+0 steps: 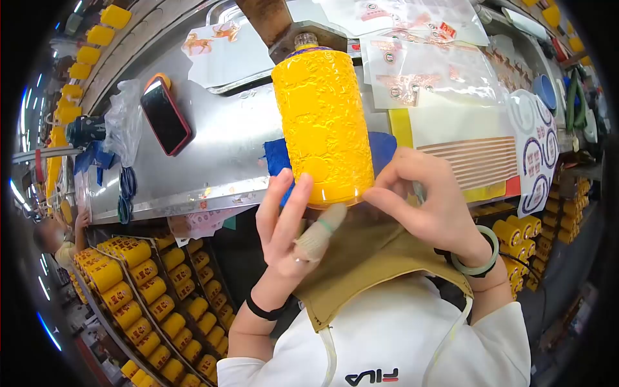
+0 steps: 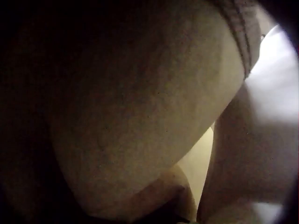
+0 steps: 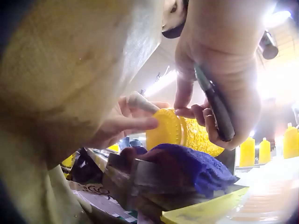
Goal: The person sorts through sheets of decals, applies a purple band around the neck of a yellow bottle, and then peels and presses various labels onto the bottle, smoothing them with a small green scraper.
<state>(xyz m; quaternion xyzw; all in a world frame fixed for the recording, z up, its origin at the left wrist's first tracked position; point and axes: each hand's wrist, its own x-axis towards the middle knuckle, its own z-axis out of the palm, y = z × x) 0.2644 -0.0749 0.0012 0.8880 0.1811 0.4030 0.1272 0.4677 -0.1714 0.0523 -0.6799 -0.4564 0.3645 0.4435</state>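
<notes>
A yellow embossed bottle (image 1: 322, 122) lies on its side over a blue cloth (image 1: 277, 158), its clear neck at a metal-and-wood fixture (image 1: 274, 26). My left hand (image 1: 284, 238) touches the bottle's bottom end with fairly straight fingers. One of its fingers wears a pale wrapping (image 1: 316, 238) with a green band. My right hand (image 1: 429, 200) has thumb and forefinger together at the bottom rim. In the right wrist view, its other fingers curl round a slim dark metal tool (image 3: 217, 105) in the palm. The left wrist view is mostly dark, filled by skin and cloth.
A phone (image 1: 164, 116) lies on the metal table (image 1: 225, 142) to the left. Transparent decal sheets (image 1: 432, 71) and a striped sheet (image 1: 471, 161) lie on the right. Racks of yellow bottles (image 1: 148, 284) stand below on both sides. Another person (image 1: 61, 238) is at far left.
</notes>
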